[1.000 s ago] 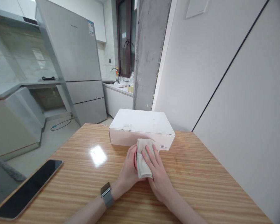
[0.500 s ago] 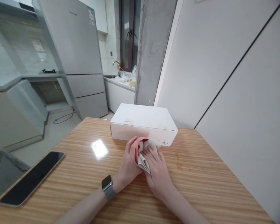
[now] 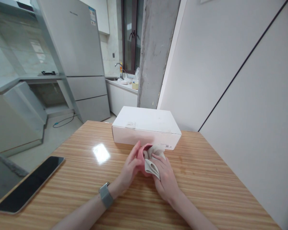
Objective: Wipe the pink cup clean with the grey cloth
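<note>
A pink cup-like vessel (image 3: 140, 156) lies tilted in front of the white box, its opening turned to the right; its full shape is hidden by my hands. On its left side my left hand (image 3: 129, 169) grips it, thumb and fingers along the outer wall. My right hand (image 3: 166, 179) is closed on an off-white cloth (image 3: 152, 168), pressing part of it into the opening. A folded edge of the cloth hangs out over the near rim. The fingertips of my right hand are partly covered by the cloth.
Just behind my hands stands a closed white box (image 3: 146, 121) on the wood-grain table (image 3: 206, 188). A dark-screened phone (image 3: 31, 185) lies by the left table edge. Beyond are a grey fridge (image 3: 86, 54), a sink counter (image 3: 122, 92) and a white wall (image 3: 225, 57).
My left hand has turned and shifted on the pink vessel, showing more of its wall and rolling the watch face out of sight. My right hand and the cloth have moved slightly right.
</note>
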The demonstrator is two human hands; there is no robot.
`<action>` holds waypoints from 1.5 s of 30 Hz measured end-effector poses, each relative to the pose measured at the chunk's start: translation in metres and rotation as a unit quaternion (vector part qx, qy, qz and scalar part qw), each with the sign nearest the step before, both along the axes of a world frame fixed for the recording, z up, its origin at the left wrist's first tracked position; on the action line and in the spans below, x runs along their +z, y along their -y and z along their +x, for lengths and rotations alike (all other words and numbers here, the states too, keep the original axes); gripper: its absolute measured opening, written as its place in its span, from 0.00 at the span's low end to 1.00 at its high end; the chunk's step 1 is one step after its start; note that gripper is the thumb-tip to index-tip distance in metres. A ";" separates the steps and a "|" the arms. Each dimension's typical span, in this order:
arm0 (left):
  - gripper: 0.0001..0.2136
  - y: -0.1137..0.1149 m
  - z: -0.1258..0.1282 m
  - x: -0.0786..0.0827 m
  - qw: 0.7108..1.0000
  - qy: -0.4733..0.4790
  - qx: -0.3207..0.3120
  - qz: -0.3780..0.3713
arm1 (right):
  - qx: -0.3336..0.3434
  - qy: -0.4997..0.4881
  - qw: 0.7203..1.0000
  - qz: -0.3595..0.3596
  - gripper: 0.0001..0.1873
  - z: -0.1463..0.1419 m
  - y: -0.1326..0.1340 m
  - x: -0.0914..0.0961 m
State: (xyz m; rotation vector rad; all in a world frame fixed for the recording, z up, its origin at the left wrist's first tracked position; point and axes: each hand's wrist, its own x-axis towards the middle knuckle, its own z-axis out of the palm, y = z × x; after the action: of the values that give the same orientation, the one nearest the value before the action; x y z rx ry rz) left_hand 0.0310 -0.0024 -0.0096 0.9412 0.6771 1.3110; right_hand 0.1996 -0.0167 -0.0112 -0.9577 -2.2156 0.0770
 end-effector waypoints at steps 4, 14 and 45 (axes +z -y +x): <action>0.25 -0.004 -0.005 0.011 0.982 0.104 -0.081 -0.138 | 0.052 0.014 0.998 0.026 0.19 0.006 -0.002 0.000; 0.22 0.001 -0.018 0.010 0.976 -0.153 -0.037 -0.151 | 0.139 0.118 0.983 -0.011 0.23 0.020 -0.002 0.006; 0.37 0.002 -0.003 -0.010 0.982 -0.129 0.135 0.013 | -0.043 -0.010 0.999 0.010 0.22 -0.024 0.025 0.005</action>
State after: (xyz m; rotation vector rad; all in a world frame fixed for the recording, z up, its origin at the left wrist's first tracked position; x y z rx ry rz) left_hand 0.0277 -0.0047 -0.0200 1.0794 1.0180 1.4502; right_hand 0.1752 -0.0418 -0.0062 -1.0348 -2.1511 0.0240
